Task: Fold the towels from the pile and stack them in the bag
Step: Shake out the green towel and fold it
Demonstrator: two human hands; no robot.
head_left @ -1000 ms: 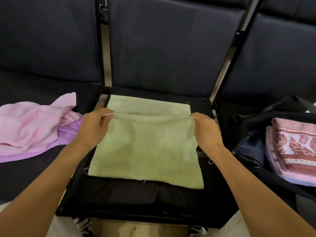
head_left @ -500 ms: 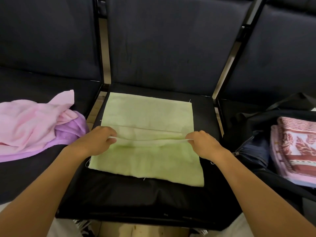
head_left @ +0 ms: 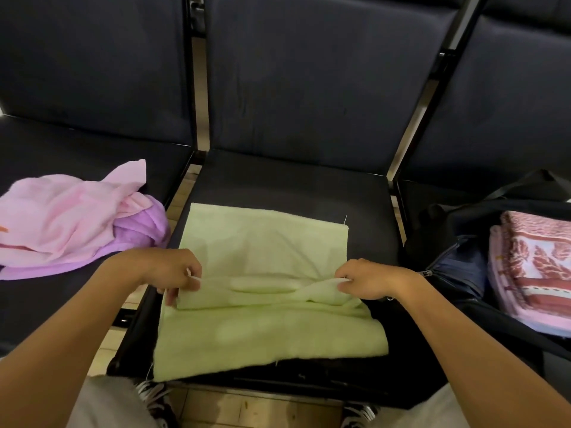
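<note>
Folding the green towel on the middle seat

Spanning the whole view, three dark padded seats [head_left: 309, 186] stand side by side with metal frame gaps between them. On the middle seat lies the pale green towel [head_left: 265, 329], spread flat with its far edge towards the backrest and its near edge close to the seat front. A loose pile of pink and purple towels [head_left: 71, 220] sits on the left seat, well apart from the green one. On the right seat a dark bag [head_left: 457, 273] stands unzipped, with a folded patterned pink towel [head_left: 534, 267] inside it. The left hand [head_left: 167, 270] pinches a fold of the green towel at its left side, fingers curled round the cloth. The right hand [head_left: 370, 281] has its grip clamped on the same raised fold at the right side. Between the two hands the fold runs across the towel as a bunched ridge, lifted slightly off the layer beneath
</note>
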